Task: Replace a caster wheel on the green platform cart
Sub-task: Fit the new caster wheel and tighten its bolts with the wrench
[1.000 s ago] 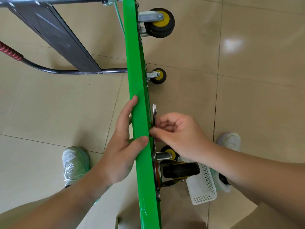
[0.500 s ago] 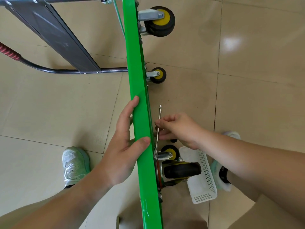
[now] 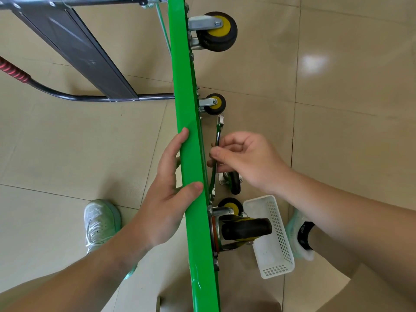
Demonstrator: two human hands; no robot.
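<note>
On the beige tiled floor the green platform cart is standing on edge, the left hand clasping its deck while the right hand is pinching a wrench whose lower end seems to be working a mounting bolt just above the near caster, which probably calls for a firm swing next.

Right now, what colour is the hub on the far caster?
Yellow, inside a black tyre; the far caster shows best in the head view.
</note>
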